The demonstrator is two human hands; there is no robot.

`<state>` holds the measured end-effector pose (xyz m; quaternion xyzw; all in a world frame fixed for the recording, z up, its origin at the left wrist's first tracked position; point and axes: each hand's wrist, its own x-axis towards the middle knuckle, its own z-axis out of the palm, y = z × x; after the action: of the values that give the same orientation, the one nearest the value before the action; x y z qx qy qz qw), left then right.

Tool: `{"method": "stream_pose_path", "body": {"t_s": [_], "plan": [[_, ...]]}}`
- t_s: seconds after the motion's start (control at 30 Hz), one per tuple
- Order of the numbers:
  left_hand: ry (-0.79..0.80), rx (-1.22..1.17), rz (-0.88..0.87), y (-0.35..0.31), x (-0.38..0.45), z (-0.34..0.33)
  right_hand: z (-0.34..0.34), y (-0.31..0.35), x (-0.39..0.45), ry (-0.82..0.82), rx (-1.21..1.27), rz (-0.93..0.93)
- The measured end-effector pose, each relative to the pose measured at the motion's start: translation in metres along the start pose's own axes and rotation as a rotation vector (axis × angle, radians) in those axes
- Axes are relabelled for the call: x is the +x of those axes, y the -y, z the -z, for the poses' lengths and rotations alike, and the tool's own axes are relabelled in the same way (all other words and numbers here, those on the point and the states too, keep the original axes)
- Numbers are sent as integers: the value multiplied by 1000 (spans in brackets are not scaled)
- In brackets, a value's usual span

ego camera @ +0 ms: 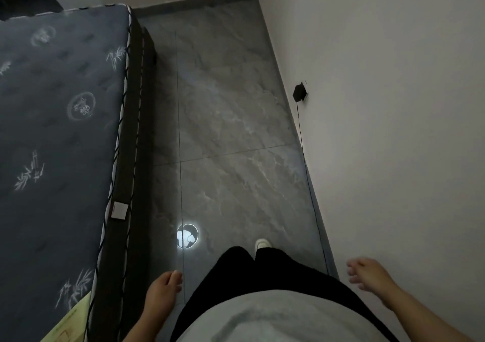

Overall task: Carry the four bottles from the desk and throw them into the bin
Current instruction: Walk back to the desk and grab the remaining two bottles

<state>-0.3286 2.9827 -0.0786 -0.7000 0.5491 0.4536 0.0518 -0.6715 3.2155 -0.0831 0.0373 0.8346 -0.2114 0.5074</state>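
Observation:
No bottle, desk or bin shows in the head view. My left hand [164,288] hangs low beside my hip, fingers loosely curled, holding nothing. My right hand [366,272] is out to the right near the wall, fingers apart and empty. Below me are my black trousers and one white shoe [262,243] stepping forward on the grey marble floor [231,131].
A bed with a dark patterned mattress [57,131] fills the left side. A white wall [393,105] runs along the right, with a black plug [300,93] and a cord hanging down to the floor. A narrow floor aisle runs between them. A lamp's reflection [187,236] glows on the tiles.

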Motion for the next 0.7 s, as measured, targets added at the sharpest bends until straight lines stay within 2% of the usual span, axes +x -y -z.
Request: {"method": "stream_pose_path", "body": {"t_s": [0.17,0.3,0.5,0.7], "plan": [[11,-36,169,-37,25,3,24,120,34,3,-23,101],[-15,-38,229,-79,61,12,28,194,67,15,-46,103],[0,-26,180,-175,148,38,31,268,113,19,-80,22],[-17,-75,34,-297,234,64,47,331,142,3,-81,-83]]}}
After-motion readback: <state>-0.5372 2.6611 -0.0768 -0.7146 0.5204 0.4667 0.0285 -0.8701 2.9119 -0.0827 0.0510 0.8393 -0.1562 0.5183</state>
